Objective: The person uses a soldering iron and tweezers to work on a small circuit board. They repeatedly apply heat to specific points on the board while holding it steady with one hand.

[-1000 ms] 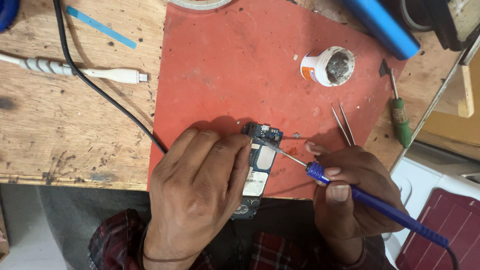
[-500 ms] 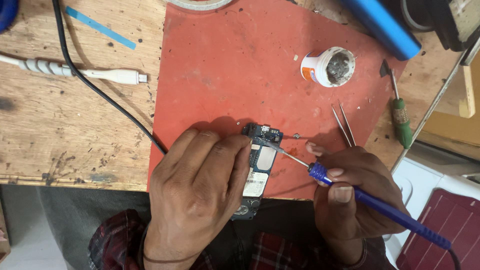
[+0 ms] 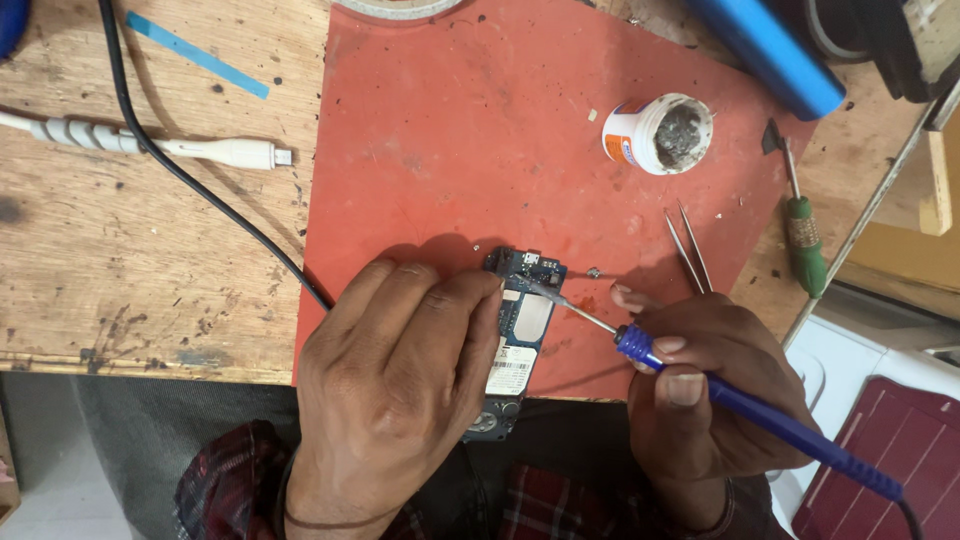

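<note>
A: Item one, circuit board (image 3: 524,330)?
B: Lying on the red mat (image 3: 470,150), at its near edge. The left hand (image 3: 395,385) is pressing it down, grip closed over the board's left side.

A: Item two, soldering iron (image 3: 740,410)?
B: The right hand (image 3: 715,385) is pinching its blue handle, right of the board; the tip is touching the board's top.

A: Others?
B: Tweezers (image 3: 688,250), flux pot (image 3: 660,132) and screwdriver (image 3: 803,235) are lying beyond the board, to its right.

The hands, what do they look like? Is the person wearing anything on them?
Both hands are bare, no gloves or rings visible. The left hand has a thin dark band round its wrist. Both arms wear red-and-dark plaid sleeves. The right hand has short nails.
</note>
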